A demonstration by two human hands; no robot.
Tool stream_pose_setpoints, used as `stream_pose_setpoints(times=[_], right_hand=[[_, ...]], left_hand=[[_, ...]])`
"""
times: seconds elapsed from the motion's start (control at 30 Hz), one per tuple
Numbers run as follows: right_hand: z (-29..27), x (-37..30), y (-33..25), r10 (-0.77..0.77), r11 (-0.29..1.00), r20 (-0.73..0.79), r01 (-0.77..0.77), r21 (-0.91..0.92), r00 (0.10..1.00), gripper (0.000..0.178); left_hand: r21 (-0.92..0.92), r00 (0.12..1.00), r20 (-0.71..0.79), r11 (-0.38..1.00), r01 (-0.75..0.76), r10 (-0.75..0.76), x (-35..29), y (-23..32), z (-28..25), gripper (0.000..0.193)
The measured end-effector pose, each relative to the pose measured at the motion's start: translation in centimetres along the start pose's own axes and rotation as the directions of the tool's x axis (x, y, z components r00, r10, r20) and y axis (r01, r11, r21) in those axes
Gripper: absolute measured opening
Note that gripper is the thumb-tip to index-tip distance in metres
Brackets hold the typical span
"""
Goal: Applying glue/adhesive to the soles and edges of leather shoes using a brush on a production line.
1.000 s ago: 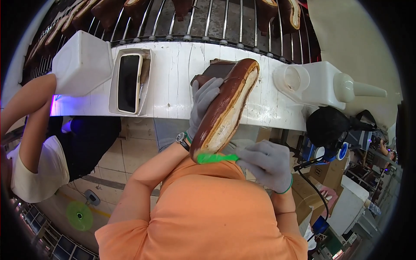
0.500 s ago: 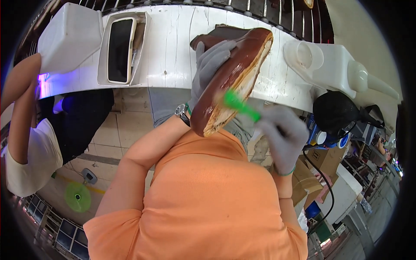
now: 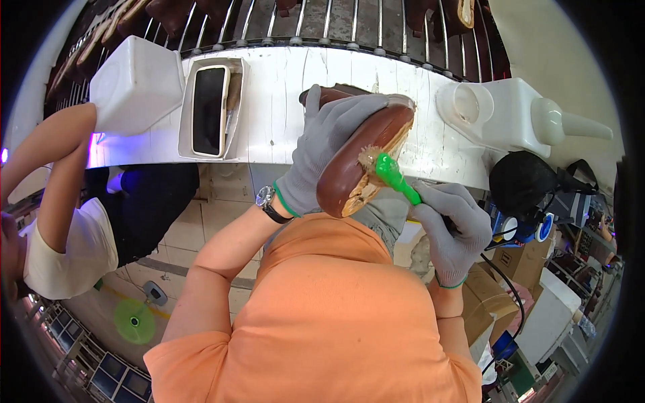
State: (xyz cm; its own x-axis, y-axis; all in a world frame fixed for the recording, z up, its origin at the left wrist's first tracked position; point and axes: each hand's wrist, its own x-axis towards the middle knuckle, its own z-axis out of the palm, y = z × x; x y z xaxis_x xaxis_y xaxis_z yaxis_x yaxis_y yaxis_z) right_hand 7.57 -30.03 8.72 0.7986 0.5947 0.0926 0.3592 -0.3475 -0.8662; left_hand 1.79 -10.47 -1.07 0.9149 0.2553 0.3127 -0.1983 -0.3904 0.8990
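— Head view: where do we stand?
— Our left hand [image 3: 329, 144] grips the brown shoe upper [image 3: 359, 161] at frame centre, just below the white bench [image 3: 282, 114] edge. Our right hand [image 3: 451, 225] is closed round the green brush [image 3: 396, 178], bristles on the upper.
— Room to move?
— Tight: white jug [image 3: 510, 117] upper right, white tub [image 3: 138, 84] upper left, a co-worker's arm [image 3: 57, 161] at left. Tiled floor [image 3: 195, 235] shows below.

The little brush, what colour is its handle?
Bright green: the brush in the right hand, in the head view.
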Motion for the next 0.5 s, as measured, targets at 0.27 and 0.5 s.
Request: stream_pose_setpoints(times=[0.27, 0.5], right_hand=[[-1.4, 1.1, -1.0, -0.274, 0.958, -0.021, 0.272, -0.087, 0.961, 0.03], [-3.3, 4.0, -1.7, -0.316, 0.907, -0.039, 0.29, -0.304, 0.948, 0.026]], left_hand=[[0.438, 0.934, 0.307, 0.844, -0.31, 0.183, 2.6, 3.1, -2.8, 0.076], [0.08, 0.799, 0.598, 0.997, 0.02, -0.064, 6.7, 3.1, -5.6, 0.079]])
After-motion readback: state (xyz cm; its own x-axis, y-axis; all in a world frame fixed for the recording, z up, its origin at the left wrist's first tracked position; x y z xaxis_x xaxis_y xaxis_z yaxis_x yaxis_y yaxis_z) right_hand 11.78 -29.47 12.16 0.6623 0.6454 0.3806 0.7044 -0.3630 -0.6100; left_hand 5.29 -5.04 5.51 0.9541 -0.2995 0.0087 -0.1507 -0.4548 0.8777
